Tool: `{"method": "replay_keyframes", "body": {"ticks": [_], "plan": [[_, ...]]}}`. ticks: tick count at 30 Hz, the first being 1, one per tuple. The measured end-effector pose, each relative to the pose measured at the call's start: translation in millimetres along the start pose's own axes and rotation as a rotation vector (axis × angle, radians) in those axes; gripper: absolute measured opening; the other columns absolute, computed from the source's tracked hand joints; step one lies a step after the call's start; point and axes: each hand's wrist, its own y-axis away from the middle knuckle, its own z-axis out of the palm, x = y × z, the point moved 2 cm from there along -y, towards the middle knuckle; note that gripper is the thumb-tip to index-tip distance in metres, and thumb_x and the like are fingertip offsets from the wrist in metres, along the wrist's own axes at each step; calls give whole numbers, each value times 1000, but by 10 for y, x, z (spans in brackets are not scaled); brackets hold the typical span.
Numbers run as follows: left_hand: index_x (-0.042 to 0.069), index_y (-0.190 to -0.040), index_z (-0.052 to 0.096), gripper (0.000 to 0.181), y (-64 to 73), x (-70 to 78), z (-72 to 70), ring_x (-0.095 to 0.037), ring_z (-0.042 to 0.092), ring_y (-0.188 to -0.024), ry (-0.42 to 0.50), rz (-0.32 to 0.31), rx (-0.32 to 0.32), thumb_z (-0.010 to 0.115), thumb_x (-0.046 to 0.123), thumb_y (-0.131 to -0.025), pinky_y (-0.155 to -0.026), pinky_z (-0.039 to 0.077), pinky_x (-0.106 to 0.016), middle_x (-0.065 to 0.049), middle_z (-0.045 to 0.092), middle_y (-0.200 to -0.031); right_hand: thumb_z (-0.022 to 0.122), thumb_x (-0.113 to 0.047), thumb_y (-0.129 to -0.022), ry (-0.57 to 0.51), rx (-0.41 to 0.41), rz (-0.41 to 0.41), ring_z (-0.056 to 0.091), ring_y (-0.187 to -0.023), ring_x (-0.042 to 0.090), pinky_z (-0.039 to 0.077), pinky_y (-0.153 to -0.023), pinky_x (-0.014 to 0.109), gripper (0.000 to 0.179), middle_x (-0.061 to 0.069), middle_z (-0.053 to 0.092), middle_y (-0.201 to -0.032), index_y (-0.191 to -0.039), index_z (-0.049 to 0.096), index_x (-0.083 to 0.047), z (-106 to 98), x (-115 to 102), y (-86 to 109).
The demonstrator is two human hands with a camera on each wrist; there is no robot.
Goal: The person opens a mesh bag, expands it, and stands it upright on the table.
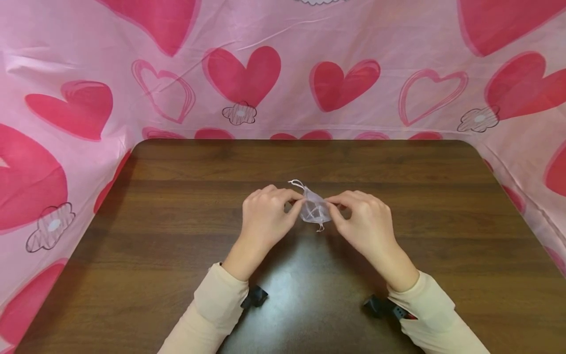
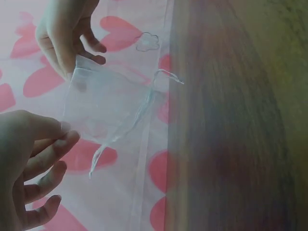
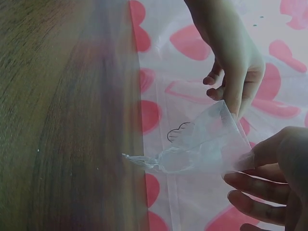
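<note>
Between both hands hangs a small sheer white drawstring pouch, see-through, with white cords. My left hand pinches one side of it between thumb and forefinger. On the opposite side, my right hand pinches it the same way. In the left wrist view the pouch is spread between the two hands, and its gathered cord runs along one end. The right wrist view shows the pouch with its cord end pointing away from the hands. I see nothing inside it.
A dark brown wooden table lies beneath the hands. Pink cloth printed with red hearts surrounds its back and sides. Small black devices sit at the cuffs of both cream sleeves.
</note>
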Motion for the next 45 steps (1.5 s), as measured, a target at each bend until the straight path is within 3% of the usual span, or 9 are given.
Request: {"method": "replay_keyframes", "body": {"ticks": [7,13,16,25,35,40,45], "plan": [[23,-87,79,4,-14,-7,0,-11,56,-62,5,13,-5,77,26,-84,-55,44,-30,11,69,-69,82,-10,-79,-13,45,10,68,-68,23,48,-53,42,7,0,74,-80,-85,79,-14,12,17,-5],[22,-104,73,25,8,41,31,-11,56,-62,5,59,-7,80,30,-81,-54,44,-28,11,67,-75,84,-7,-77,-45,70,-18,67,-67,24,49,-53,41,11,1,73,-78,-84,78,-12,10,-7,6],[21,-96,75,13,19,60,39,-10,53,-58,11,75,8,76,26,-84,-52,41,-27,10,67,-72,83,-8,-78,-56,59,-30,66,-66,22,49,-53,39,11,0,72,-77,-86,78,-12,11,-30,7],[19,-89,78,8,4,36,3,-10,51,-53,0,-18,66,69,19,-88,-49,41,-27,9,65,-66,81,-23,-82,-26,-46,17,63,-65,14,45,-50,34,12,-4,71,-79,-92,77,-17,-2,-58,18],[21,-93,78,14,25,33,40,-11,54,-57,-20,-14,3,70,32,-88,-52,44,-29,10,63,-67,83,-14,-80,-35,8,6,60,-62,14,46,-52,34,9,-2,70,-76,-88,78,-14,0,-24,4],[22,-100,79,16,11,-5,5,-13,54,-57,2,-53,6,67,30,-92,-51,45,-32,6,68,-72,80,-17,-84,-67,45,-8,62,-67,14,46,-54,34,10,-1,70,-77,-92,78,-12,-25,-11,-12],[23,-106,79,18,-9,-78,-52,-12,54,-58,38,-95,50,67,26,-93,-52,44,-34,7,66,-69,78,-14,-87,-124,84,33,63,-68,15,46,-56,36,10,2,73,-82,-95,78,-9,-46,35,-25]]}}
